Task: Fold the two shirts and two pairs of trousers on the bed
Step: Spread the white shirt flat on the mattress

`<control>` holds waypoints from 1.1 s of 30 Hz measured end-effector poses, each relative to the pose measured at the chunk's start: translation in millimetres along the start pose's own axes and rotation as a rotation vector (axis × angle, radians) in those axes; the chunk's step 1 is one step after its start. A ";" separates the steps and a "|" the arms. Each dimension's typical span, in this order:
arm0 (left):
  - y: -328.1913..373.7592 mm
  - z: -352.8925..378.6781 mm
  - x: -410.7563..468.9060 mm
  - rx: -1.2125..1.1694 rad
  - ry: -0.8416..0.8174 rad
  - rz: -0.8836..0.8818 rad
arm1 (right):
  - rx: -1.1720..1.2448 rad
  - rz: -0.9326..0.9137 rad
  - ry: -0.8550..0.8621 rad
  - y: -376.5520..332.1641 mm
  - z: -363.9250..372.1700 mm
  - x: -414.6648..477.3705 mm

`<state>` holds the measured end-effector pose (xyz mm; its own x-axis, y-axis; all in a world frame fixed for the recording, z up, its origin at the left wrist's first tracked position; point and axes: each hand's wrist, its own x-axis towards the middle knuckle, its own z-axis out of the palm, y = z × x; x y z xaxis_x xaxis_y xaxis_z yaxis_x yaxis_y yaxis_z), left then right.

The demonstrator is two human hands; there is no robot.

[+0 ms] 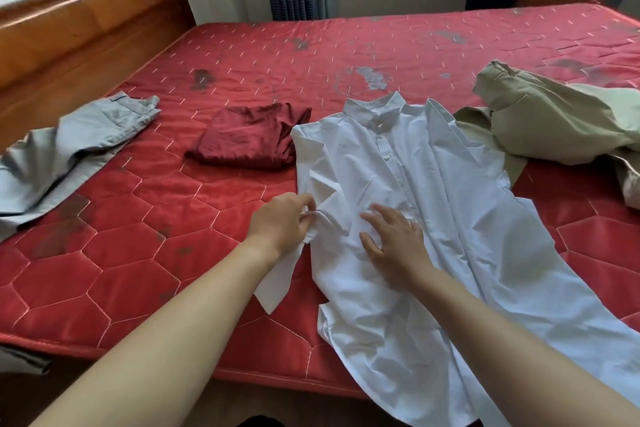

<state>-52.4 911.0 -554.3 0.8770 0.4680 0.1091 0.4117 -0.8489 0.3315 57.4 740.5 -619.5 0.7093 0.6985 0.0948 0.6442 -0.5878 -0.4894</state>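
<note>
Nearest us, at six o'clock, the tail of the white shirt [433, 288] is trailing over the edge of the bed [138, 253], and the shirt is lying face up with its length running away from us. A little farther in, our left hand [280, 224] is pinching the loose sleeve [330, 199] at the shirt's nine o'clock side, thumb and fingertips curled onto the cloth. Just to its three o'clock, our right hand [394, 239] is lying flat on the shirt front, fingers straight and spread, grasping nothing and pinning the body down.

We are judging this as the sleeve fold. To do it well, the right palm should be pressing firmly while the left is drawing the sleeve across the front toward three o'clock. It wants laying straight, with no bunching at the shoulder. The cloth is thin and already creasing, so a slow pull and a smoothing pass are suiting it best, and the tail needs bringing up onto the bed.

Farther off, the collar [377, 107] is pointing to twelve o'clock. At eleven o'clock the red shirt [249, 139] is lying folded, just beside the white shirt's shoulder. The grey trousers [69, 152] are sprawling at nine o'clock, well apart, and the khaki trousers [554, 121] are heaped at two o'clock, touching the white shirt. Both pairs are looking unfolded.
</note>
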 end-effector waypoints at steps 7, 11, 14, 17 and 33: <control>-42.0 -72.6 -12.0 0.270 0.198 0.079 | -0.018 -0.080 -0.019 -45.7 0.4 11.8; -86.7 -83.6 -27.8 0.390 0.064 -0.094 | -0.069 -0.067 -0.066 -56.6 4.6 14.0; -69.7 -41.5 -32.9 0.154 -0.094 -0.095 | -0.101 -0.042 -0.069 -43.6 0.9 8.0; -20.6 6.7 -22.2 -0.078 -0.088 -0.012 | -0.078 -0.044 -0.020 -19.1 -16.0 -2.5; 114.4 133.5 11.7 0.074 -0.259 0.113 | -0.082 0.300 0.088 140.8 -90.7 -31.9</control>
<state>38.0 786.6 -640.3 0.9486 0.2988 -0.1047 0.3161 -0.9122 0.2608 151.4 598.4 -612.8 0.8907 0.4534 0.0338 0.4214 -0.7953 -0.4359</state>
